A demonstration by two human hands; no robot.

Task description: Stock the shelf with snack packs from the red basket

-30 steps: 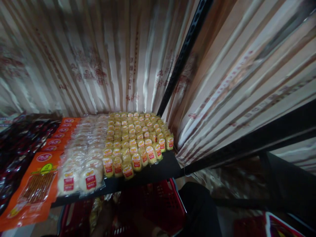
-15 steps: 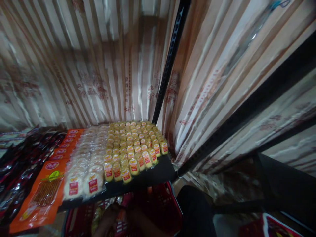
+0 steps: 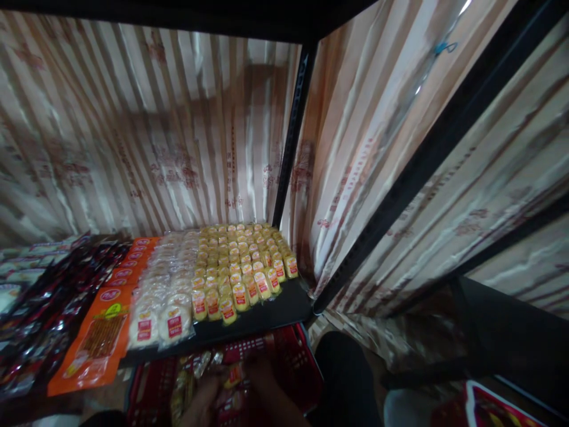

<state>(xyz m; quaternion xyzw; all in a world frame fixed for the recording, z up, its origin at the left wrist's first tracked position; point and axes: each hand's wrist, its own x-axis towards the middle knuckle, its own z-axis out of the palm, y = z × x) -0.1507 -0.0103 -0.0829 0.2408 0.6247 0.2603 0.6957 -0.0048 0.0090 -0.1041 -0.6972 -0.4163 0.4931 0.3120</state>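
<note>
Both my hands are low in the dim bottom of the view, inside a red plastic basket [image 3: 291, 356] under the shelf. My left hand [image 3: 202, 400] curls over shiny wrapped packets [image 3: 186, 385] in the basket. My right hand [image 3: 263, 381] is beside it, its fingers pinched at a small yellow packet with a red label [image 3: 233, 375]. Above them, rows of the same small yellow packets [image 3: 242, 267] fill the right end of the black shelf [image 3: 275, 311].
On the shelf, left of the yellow packets, lie white round packets [image 3: 164, 296], orange flat packets [image 3: 104, 329] and dark red packets [image 3: 44, 296]. A black upright post [image 3: 288, 136] and striped plastic sheeting [image 3: 178, 130] close the back and right. Another red basket [image 3: 489, 409] is at bottom right.
The view has tilted up and pulled back, so the shelf above now shows. My hands have come further into view in the basket, with a small packet between them.
</note>
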